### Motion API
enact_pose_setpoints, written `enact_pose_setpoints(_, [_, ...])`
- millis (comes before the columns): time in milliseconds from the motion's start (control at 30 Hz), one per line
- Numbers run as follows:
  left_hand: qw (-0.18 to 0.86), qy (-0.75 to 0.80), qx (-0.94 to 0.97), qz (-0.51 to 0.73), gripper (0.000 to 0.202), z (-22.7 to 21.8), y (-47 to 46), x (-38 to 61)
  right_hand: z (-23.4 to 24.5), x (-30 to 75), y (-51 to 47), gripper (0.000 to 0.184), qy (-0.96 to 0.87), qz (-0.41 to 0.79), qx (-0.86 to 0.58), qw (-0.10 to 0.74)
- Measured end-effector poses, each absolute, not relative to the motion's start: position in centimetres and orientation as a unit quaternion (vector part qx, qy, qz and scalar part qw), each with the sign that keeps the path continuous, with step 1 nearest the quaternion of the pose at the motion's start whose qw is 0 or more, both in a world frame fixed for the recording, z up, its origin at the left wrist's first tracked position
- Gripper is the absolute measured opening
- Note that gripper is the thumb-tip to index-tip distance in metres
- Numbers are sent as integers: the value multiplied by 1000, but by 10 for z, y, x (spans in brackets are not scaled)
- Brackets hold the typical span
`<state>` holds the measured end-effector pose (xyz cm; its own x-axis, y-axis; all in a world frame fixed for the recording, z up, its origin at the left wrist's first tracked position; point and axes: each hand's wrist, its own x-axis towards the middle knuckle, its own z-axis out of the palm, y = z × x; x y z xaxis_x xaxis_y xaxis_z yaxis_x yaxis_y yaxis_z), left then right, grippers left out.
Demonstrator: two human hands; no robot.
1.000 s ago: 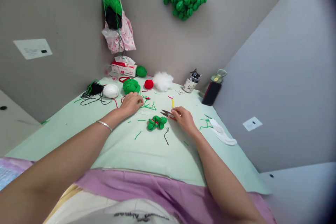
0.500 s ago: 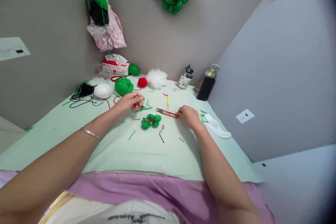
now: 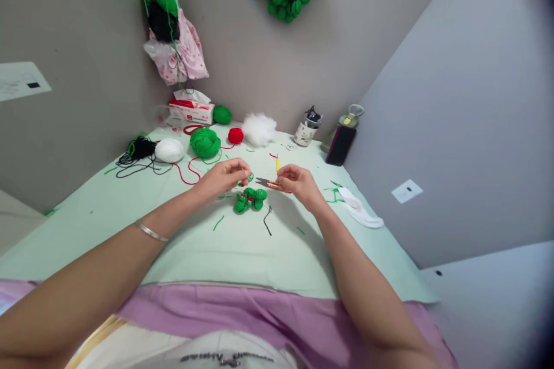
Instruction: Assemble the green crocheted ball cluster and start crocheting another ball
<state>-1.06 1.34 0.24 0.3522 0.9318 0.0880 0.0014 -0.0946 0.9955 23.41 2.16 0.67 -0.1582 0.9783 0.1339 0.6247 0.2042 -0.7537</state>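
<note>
White ball (image 3: 169, 151), then green ball (image 3: 205, 143). Left hand (image 3: 224, 176): fingers pinched on green strand (image 3: 251, 176). Green knit piece (image 3: 250, 200) on table (image 3: 203, 253), just below those fingertips (red bits at middle). Snips (image 3: 262, 182) beside, blades pointing left. Yellow tool (image 3: 277, 165) behind. Right hand (image 3: 302, 187): fingers narrow over snips' orange handles; cannot tell if gripping.

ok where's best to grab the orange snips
Probably by the orange handles of the snips, coming from the person's right: the dark blades point left, toward the left hand, while the handle end lies at the right hand.
</note>
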Motion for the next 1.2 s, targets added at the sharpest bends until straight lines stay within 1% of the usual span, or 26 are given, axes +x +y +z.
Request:
enact_pose_setpoints(33, [553,378,618,411,20,1,10,-7,6,228,19,20,-681,372,-510,371])
enact_pose_setpoints(67, [552,366,630,405,20,0,7,-4,5,222,16,22,-653,437,-468,404])
enact_pose_setpoints(100, [550,354,642,400,20,-1,4,0,4,217,13,22,-624,484,-439,428])
enact_pose_setpoints(167, [551,336,655,393,21,-3,-2,5,3,211,7,22,-593,523,-423,443])
enact_pose_setpoints(233, [544,328,664,395,23,-4,-5,8,4,208,2,23,-588,543,-422,426])
enact_pose_setpoints(367, [544,327,655,411,24,-4,-3,5,10,206,-7,26,-611,615,-376,327])
enact_pose_setpoints(433, [548,328,651,410,24,-4,-1,3,14,208,-7,27,-606,623,-363,336])
enact_pose_setpoints(567, [592,309,661,341,25,-3,-2,3,18,215,-2,25,-574,596,-366,427])
enact_pose_setpoints(633, [604,301,659,332,26,-2,-5,6,18,217,-1,25,-572,587,-371,436])
enact_pose_setpoints(733, [584,297,651,384,22,0,-10,9,18,216,-4,25,-582,596,-383,399])
enact_pose_setpoints(867, [566,296,636,433,25,3,-6,5,18,212,-10,27,-628,639,-331,297])
enact_pose_setpoints(933, [568,302,630,435,26,3,-2,0,19,212,-11,27,-643,637,-316,285])
enact_pose_setpoints(1000, [585,309,631,404,28,3,0,-3,21,214,-9,26,-636,616,-330,326])
enact_pose_setpoints(1100, [623,311,652,301,28,6,-3,-3,23,218,-5,27,-609,585,-355,401])
enact_pose_setpoints(1167, [631,296,671,252,29,8,-7,-1,23,220,-2,27,-595,581,-359,423])
enact_pose_setpoints(1200, [630,288,676,251,31,9,-8,-1,22,219,-1,28,-589,584,-359,428])
